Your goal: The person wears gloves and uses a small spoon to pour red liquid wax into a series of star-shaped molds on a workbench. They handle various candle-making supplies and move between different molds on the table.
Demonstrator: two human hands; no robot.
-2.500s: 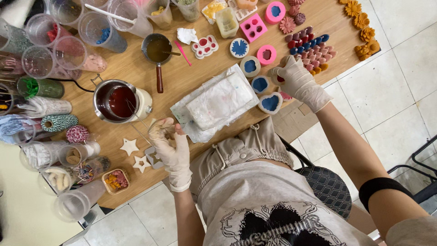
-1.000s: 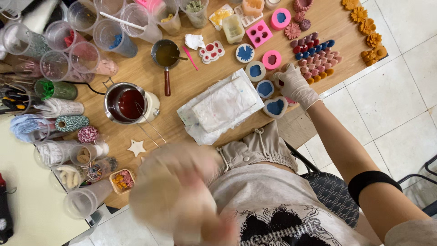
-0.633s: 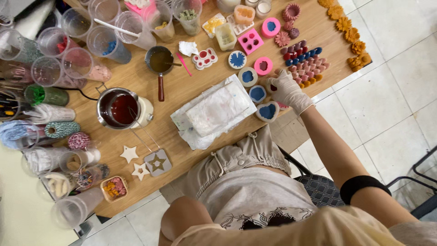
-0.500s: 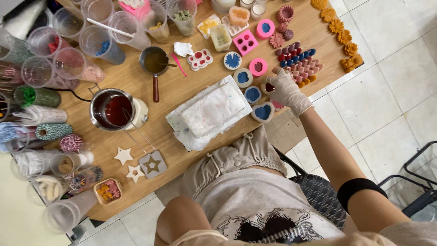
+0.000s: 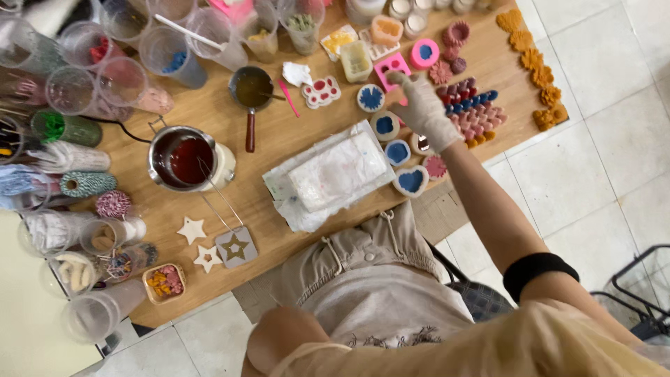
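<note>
Spanning most of the view: a wooden counter [image 5: 293, 132] crowded with craft supplies. Lying near its front edge: a white cloth-wrapped pad [image 5: 336, 172] on crumpled plastic. Standing to the left of that: a steel melting pot [image 5: 183, 157] full of dark red liquid, with a small long-handled pan [image 5: 252, 89] of amber liquid behind it. Crowding the far left corner: clear plastic cups [image 5: 115, 77] of coloured bits, plus spools of twine [image 5: 87, 183]. Reaching out over the moulds: the gloved right hand [image 5: 421, 109], fingers curled, fingertips [image 5: 394, 75] touching the pink square silicone mould [image 5: 391, 68] at the counter's far side; grasping or merely pressing, cannot tell. Sitting just beside and under that hand: round white moulds filled with blue [image 5: 385, 126], a heart-shaped blue-filled mould [image 5: 411, 181], and rows of small red, blue and pink wax pieces [image 5: 473, 106]. Lining the right edge: orange wax flowers [image 5: 534, 59]. Resting near the front left: two white star cut-outs [image 5: 192, 229] and a grey star stencil [image 5: 236, 247]. Out of sight: the left hand, only a bare forearm showing at the bottom.
</note>
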